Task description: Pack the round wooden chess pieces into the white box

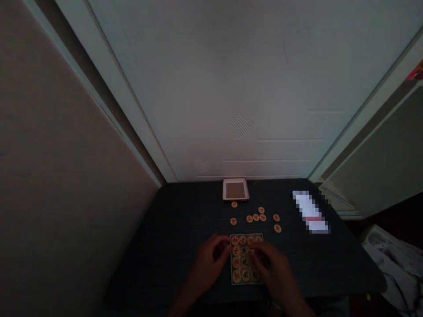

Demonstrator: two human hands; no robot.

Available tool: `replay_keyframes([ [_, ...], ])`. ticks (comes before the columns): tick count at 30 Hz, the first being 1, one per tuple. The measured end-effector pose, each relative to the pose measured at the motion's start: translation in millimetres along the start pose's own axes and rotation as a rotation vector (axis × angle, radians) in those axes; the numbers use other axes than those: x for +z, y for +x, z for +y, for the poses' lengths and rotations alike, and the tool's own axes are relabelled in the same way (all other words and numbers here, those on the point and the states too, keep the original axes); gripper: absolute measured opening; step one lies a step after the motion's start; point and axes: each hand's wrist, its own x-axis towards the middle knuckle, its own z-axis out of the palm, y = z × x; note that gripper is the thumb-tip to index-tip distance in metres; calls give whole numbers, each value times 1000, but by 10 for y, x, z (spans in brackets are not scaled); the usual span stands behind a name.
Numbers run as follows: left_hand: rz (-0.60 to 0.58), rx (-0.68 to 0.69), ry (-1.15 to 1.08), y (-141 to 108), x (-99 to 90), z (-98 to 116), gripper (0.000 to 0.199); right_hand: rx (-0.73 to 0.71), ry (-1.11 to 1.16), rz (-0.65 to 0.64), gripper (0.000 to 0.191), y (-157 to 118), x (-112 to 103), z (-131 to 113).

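Note:
A shallow square box [231,285] of round Chinese chess pieces stands near the front of the table. Red-marked pieces fill its back row and left column; black-marked ones lie among the rest. At the box's left edge, my left hand [210,256] curls its thumb and fingertips against the rim. My right hand [273,266] reaches over the box from the right, thumb and fingers pinched on a chess piece [251,251] near the middle. This hand hides part of the box's right side.
Beyond the box lie several loose red-marked pieces [256,217]. A shallow tray-like lid [235,199] rests at the back, near the white panel [211,110]. A pixelated white object [310,211] lies at the right of the dark table [185,215]. A wall [66,176] rises at left.

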Motion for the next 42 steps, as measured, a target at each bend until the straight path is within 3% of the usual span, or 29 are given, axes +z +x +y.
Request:
replay_keyframes([
  [7, -61, 27, 69, -91, 85, -118, 17, 43, -206, 23, 11, 44, 161, -11],
  [13, -105, 50, 135, -106, 76, -81, 26, -23, -334, 90, 14, 57, 224, 22],
  [26, -139, 54, 120, -147, 51, -104, 23, -123, -437, 110, 24, 86, 282, -21],
  [34, -158, 60, 161, -121, -50, -6, 26, -4, -310, 191, 28, 26, -99, 101],
  [42, -205, 219, 352, -20, 37, 145, 24, 61, -305, 246, 30, -93, -353, 365],
])
